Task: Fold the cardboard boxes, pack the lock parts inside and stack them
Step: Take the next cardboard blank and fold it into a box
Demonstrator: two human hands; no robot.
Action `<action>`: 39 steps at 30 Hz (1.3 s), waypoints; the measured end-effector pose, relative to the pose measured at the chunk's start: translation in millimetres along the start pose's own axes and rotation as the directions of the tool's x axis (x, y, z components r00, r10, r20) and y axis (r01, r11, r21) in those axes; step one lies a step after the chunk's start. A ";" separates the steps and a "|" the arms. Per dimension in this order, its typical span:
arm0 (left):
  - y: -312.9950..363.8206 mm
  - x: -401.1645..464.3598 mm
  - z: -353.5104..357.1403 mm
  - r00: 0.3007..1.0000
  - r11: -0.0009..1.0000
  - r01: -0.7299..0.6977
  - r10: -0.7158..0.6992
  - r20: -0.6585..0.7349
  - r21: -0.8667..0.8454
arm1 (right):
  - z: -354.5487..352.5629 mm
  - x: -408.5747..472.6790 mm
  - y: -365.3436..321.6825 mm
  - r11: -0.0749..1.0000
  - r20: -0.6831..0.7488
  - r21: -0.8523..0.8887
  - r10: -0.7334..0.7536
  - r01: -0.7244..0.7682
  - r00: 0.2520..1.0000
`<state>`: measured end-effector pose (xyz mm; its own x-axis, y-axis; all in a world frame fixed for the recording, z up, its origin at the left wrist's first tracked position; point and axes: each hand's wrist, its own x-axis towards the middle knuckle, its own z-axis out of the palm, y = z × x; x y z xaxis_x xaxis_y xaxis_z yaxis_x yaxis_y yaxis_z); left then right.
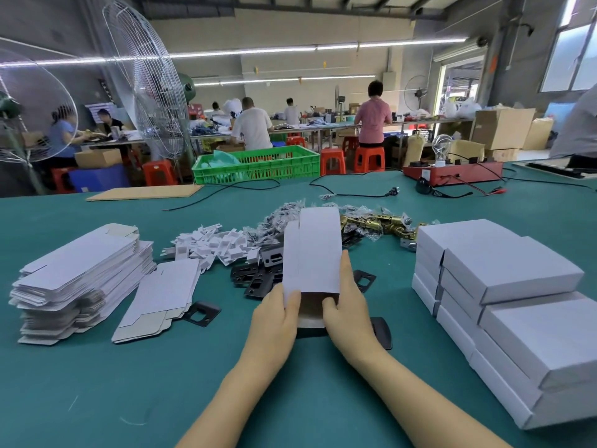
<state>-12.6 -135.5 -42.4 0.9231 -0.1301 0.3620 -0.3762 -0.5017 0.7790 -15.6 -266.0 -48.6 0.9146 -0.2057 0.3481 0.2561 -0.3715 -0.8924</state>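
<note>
Both hands, left hand (274,313) and right hand (347,305), grip the box (311,253) mid-desk; bare desk (97,399) lies toward the near edge; the box's bottom flap is hidden.

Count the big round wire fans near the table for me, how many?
2. One fan stands beyond the table's far left edge, tall, seen nearly edge-on. Another fan is at the far left, partly cut off. A smaller third fan hangs far back; more may be hidden.
</note>
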 end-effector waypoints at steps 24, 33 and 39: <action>3.0 6.2 -18.7 0.933 0.535 0.360 -0.214 0.290 -0.764 | -12.7 3.0 -30.5 0.935 0.034 0.345 0.074 -0.082 0.997; 0.9 6.2 -18.6 0.916 0.531 0.388 -0.129 0.381 -0.754 | -39.8 21.9 -30.1 0.727 0.211 0.614 0.225 -0.308 0.951; 9.5 6.4 -22.9 0.940 0.610 0.334 -0.159 0.301 -0.719 | -46.7 23.7 -40.2 0.779 0.212 0.578 0.145 -0.244 0.966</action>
<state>-12.1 -121.5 -20.9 0.9520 -0.2999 0.0621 0.0208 0.2655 0.9639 -18.8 -298.2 8.9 0.9874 -0.0611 0.1461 0.1575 0.2840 -0.9458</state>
